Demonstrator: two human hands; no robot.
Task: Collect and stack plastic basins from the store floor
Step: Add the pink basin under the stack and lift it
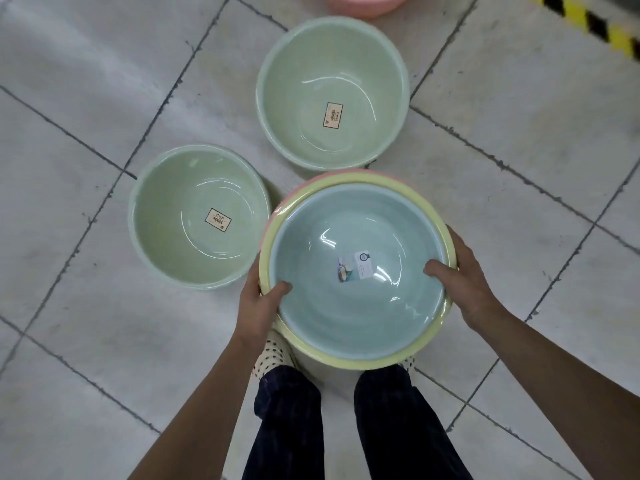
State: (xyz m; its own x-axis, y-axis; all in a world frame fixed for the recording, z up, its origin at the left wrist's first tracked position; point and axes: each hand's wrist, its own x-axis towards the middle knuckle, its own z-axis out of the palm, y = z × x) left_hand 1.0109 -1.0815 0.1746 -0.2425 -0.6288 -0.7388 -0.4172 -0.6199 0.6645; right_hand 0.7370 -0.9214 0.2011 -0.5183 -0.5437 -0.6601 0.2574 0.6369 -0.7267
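Floor (104,81): pale grey-white square tiles, dark grout lines, scuffed. Yellow-black hazard stripe (595,26) at far right edge.

Nested stack held above the feet: blue basin (356,306) inside yellow basin (346,362), pink rim (294,192) showing beneath at far left.

Two green basins sit upright on the tiles: one (332,91) just beyond the stack, one (197,216) to its left; each has a label inside. Pink basin (363,3) partly cut off at top.

Left hand (258,303) and right hand (467,282) each clamp the stack's rim, thumbs inside the blue basin.

Spotted footwear (272,358) below.
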